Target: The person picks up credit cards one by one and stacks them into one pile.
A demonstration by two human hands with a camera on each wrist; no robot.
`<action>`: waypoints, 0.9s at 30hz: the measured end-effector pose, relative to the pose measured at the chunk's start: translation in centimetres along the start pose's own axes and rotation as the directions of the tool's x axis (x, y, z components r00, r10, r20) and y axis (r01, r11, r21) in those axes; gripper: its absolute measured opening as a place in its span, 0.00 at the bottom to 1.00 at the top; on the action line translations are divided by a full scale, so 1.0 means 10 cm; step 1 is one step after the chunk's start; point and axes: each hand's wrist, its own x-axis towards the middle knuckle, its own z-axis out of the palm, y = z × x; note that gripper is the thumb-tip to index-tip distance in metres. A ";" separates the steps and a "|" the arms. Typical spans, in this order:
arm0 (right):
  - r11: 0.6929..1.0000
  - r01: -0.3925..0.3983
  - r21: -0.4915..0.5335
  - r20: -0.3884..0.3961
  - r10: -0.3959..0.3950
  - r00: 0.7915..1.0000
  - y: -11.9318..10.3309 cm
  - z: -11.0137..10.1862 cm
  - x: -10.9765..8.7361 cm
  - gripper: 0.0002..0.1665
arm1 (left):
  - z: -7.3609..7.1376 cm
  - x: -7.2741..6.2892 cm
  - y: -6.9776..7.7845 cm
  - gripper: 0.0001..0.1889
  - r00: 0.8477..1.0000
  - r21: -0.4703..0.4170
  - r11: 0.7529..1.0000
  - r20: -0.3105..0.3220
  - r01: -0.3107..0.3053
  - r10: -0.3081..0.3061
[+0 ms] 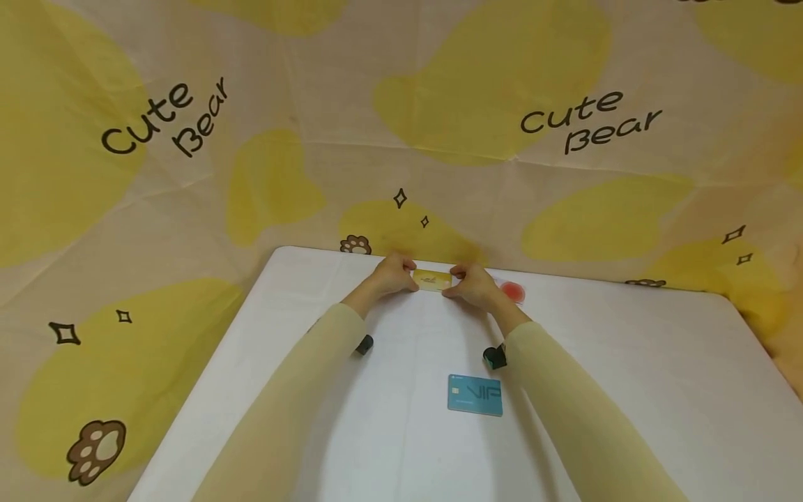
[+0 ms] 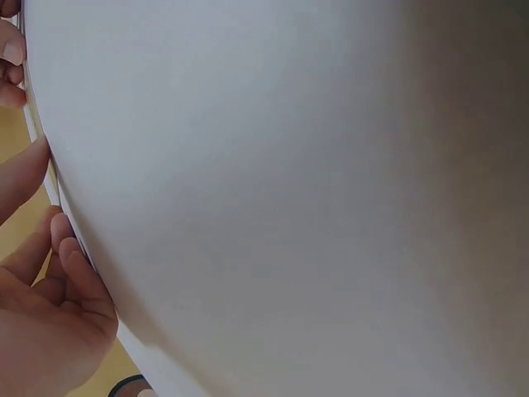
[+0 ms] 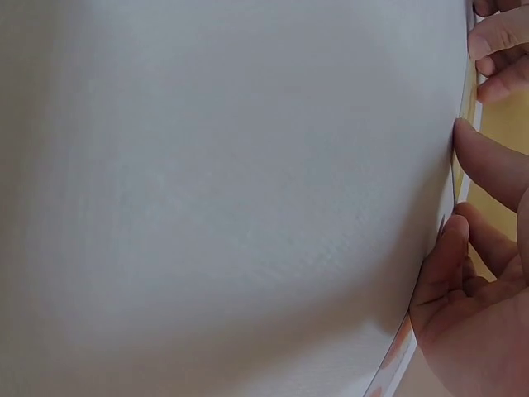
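Observation:
Near the far edge of the white table, a yellow card (image 1: 431, 280) is held between both hands. My left hand (image 1: 393, 274) pinches its left end with thumb and fingers. At the right end, my right hand (image 1: 475, 286) does the same. Both wrist views show the card almost edge-on, low at the tabletop; whether it touches the table I cannot tell. Just right of the right hand lies a pale card with a red circle (image 1: 513, 291), partly hidden by that hand. A blue card marked VIP (image 1: 475, 394) lies closer to me, beside the right forearm.
The white tabletop (image 1: 401, 432) has rounded far corners. Behind it hangs a yellow and beige cloth (image 1: 351, 90) printed with "Cute Bear", close against the far edge. A dark wrist-worn device (image 1: 495, 358) shows by the right sleeve, another (image 1: 364, 344) by the left.

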 end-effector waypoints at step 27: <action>0.999 -0.032 -0.021 -0.019 0.031 0.999 -0.01 0.02 0.01 0.33 | 0.07 0.02 0.02 0.24 1.000 0.079 0.997 -0.014 0.020 -0.019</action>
